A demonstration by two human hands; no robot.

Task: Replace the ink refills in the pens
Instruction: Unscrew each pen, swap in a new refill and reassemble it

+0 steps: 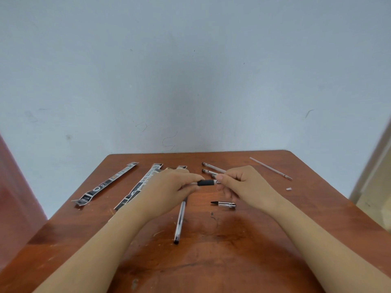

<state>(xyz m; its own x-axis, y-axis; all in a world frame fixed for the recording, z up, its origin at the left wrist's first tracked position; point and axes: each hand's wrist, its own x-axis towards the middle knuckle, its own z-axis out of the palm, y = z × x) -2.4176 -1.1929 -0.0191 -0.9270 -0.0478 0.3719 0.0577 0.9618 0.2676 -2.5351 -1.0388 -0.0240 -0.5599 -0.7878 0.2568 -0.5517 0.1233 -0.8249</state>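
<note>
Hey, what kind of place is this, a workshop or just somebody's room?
Probably a plain room at home or in a school rather than a workshop: a small scuffed wooden table against a bare, pale wall, with pens and refill wrappers on it.

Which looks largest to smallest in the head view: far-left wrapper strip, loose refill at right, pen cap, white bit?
1. wrapper strip
2. loose refill: long but very thin, and farther back, so its rank is less sure
3. pen cap
4. white bit
</note>
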